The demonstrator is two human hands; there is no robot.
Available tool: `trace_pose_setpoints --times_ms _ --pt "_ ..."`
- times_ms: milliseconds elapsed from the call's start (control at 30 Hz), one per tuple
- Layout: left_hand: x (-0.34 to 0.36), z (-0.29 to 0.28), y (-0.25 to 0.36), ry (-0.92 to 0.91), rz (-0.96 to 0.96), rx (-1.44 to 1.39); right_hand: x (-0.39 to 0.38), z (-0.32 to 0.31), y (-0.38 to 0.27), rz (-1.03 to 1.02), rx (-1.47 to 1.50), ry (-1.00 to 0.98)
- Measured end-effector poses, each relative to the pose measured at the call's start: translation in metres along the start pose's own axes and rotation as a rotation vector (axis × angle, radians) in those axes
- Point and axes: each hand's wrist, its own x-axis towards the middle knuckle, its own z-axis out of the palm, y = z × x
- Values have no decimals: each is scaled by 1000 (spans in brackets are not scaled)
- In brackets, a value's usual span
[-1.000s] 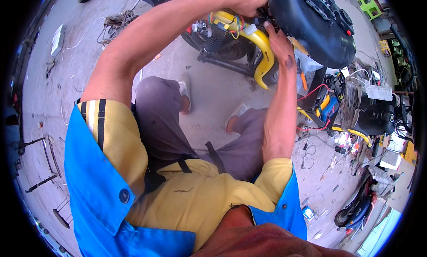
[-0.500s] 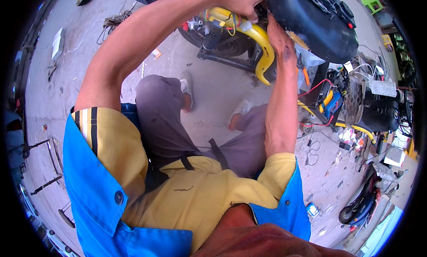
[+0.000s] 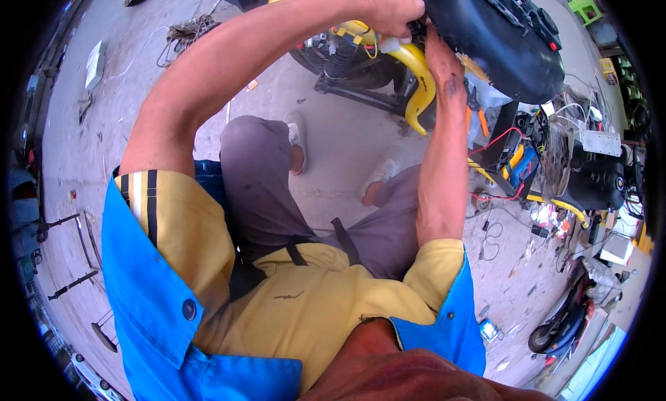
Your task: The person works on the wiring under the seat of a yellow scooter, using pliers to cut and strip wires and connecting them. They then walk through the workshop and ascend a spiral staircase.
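Note:
A yellow scooter frame [image 3: 421, 82] stands on a dark stand at the top of the head view, under its raised black seat [image 3: 503, 37]. My left hand [image 3: 387, 9] is closed around something at the wiring by the seat's front edge; what it grips is hidden. My right hand [image 3: 438, 53] reaches up under the seat, fingers hidden behind the black shell. I sit with grey trousers and light shoes [image 3: 297, 141] below the scooter.
A blue meter with red and black leads [image 3: 519, 166] lies on the concrete at the right, beside orange-handled pliers [image 3: 483, 120], tangled cables and a black case [image 3: 595, 182]. A small motorbike [image 3: 563, 318] stands at the lower right. Metal rods lie at the left.
Both hands stay at the same spot under the seat. The view has shifted slightly, and my right hand has slid a little deeper behind the black seat.

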Motion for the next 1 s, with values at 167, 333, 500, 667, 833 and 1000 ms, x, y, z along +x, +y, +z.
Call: trace_pose_setpoints --times_ms 167,333,500,667,833,1000 --pt "-2 -8 6 -59 4 167 6 1 14 -73 95 -19" --pt "-3 0 -9 84 93 212 14 -6 11 -165 -85 -72" --pt "3 3 -9 59 97 239 5 -5 17 10 4 -128" --pt "3 -6 1 -12 45 207 3 17 38 122 280 79" --pt "1 -12 -1 18 100 -153 7 24 37 118 347 160" --pt "7 -5 3 59 106 -240 -1 -13 2 130 265 32"
